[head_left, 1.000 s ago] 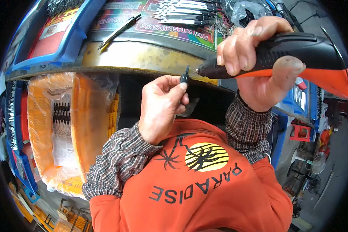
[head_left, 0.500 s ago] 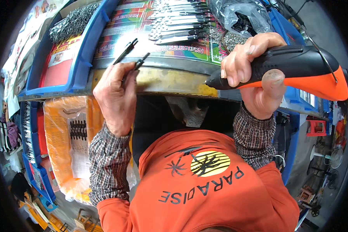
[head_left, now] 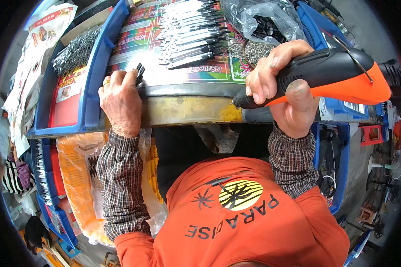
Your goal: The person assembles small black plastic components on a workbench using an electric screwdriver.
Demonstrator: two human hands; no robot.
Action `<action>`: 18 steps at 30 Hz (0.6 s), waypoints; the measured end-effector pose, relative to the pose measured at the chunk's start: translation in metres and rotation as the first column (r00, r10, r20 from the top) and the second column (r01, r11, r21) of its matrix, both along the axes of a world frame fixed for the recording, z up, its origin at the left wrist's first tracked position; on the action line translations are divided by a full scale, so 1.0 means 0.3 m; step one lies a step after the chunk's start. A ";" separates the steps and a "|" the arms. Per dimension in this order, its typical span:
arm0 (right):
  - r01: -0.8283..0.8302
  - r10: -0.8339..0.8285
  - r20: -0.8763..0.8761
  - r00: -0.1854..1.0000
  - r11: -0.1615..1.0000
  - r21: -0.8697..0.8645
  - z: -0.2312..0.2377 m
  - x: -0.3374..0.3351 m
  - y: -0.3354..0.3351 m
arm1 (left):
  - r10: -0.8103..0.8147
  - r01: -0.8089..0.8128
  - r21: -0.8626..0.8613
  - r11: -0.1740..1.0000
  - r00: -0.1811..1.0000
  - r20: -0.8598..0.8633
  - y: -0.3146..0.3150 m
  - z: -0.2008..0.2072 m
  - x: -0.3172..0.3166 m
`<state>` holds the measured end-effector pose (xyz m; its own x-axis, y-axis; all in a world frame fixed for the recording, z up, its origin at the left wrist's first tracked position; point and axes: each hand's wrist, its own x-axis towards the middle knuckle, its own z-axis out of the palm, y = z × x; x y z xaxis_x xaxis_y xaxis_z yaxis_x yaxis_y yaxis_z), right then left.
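My right hand (head_left: 289,95) is wrapped around a black and orange electric screwdriver (head_left: 329,73), its tip pointing left over the table's front edge. My left hand (head_left: 122,102) rests at that edge further left, fingers closed on slim black pen-like pieces (head_left: 140,73). Only their dark ends show past the fingertips; the rest is hidden by the hand. Beyond, a row of slim white-and-black pen-like pieces (head_left: 194,38) lies side by side on a colourful printed mat (head_left: 138,44).
At the left stands a blue tray (head_left: 87,104) with a heap of small dark metal parts (head_left: 78,50). Small metal parts (head_left: 258,51) and a clear plastic bag (head_left: 276,22) of black pieces lie at the back right. An orange crate (head_left: 75,164) lined with plastic stands below the table.
My left hand has moved up and slightly left toward the mat; the black pieces, spread apart before, now sit close together. My right hand still holds the screwdriver, tip slightly lower in view.
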<state>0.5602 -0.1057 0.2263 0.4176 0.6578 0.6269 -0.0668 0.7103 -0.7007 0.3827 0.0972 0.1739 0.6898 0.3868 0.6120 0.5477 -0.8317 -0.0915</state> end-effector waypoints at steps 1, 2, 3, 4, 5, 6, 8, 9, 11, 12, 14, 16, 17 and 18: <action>0.007 -0.007 0.000 1.000 1.000 0.002 -0.004 0.004 -0.002 | -0.031 0.034 -0.067 0.997 0.998 0.046 -0.015 0.013 0.020; 0.031 -0.031 -0.007 1.000 1.000 -0.004 -0.007 0.006 -0.003 | -0.038 0.041 -0.066 0.997 0.998 0.046 -0.031 0.014 0.052; 0.051 -0.052 -0.016 0.999 0.999 -0.009 -0.005 0.007 -0.005 | -0.129 0.151 -0.148 0.977 0.980 0.151 -0.046 0.020 0.086; 0.052 -0.052 -0.018 0.998 0.999 -0.007 -0.005 0.009 -0.006 | -0.204 0.263 -0.217 0.940 0.944 0.259 -0.060 0.026 0.117; 0.048 -0.048 -0.024 0.999 0.999 -0.016 -0.005 0.012 -0.007 | -0.252 0.314 -0.231 0.921 0.932 0.261 -0.073 0.032 0.144; 0.043 -0.043 -0.030 0.999 0.999 -0.025 -0.005 0.013 -0.008 | -0.314 0.364 -0.190 0.912 0.916 0.249 -0.077 0.033 0.172; 0.051 -0.053 -0.033 0.998 0.998 -0.040 -0.004 0.013 -0.010 | -0.305 0.343 -0.242 0.908 0.935 0.183 -0.113 0.045 0.216; 0.064 -0.066 -0.033 0.997 0.996 -0.056 -0.003 0.015 -0.013 | -0.311 0.351 -0.243 0.904 0.931 0.188 -0.120 0.044 0.246; 0.065 -0.067 -0.043 0.997 0.997 -0.044 -0.004 0.019 -0.015 | -0.336 0.359 -0.212 0.909 0.932 0.136 -0.114 0.041 0.285; 0.058 -0.059 -0.054 0.997 0.998 -0.031 -0.007 0.022 -0.013 | -0.350 0.359 -0.180 0.916 0.933 0.082 -0.109 0.037 0.300; 0.113 -0.114 0.003 0.993 0.985 -0.131 0.013 0.014 -0.026 | -0.361 0.369 -0.176 0.913 0.929 0.079 -0.105 0.023 0.317; 0.175 -0.164 0.063 0.984 0.958 -0.228 0.018 0.015 -0.033 | -0.351 0.357 -0.157 0.921 0.934 0.064 -0.108 0.016 0.326; 0.174 -0.165 0.058 0.985 0.960 -0.221 0.017 0.016 -0.032 | -0.351 0.357 -0.158 0.921 0.934 0.061 -0.107 0.017 0.329; 0.178 -0.171 0.053 0.984 0.960 -0.216 0.015 0.019 -0.034 | -0.331 0.332 -0.155 0.930 0.943 0.033 -0.108 0.018 0.334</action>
<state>0.5658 -0.1157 0.2308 0.5192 0.6991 0.4916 0.0711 0.5379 -0.8400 0.4828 0.0649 0.1792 0.7918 0.2277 0.5668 0.2383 -0.9695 0.0566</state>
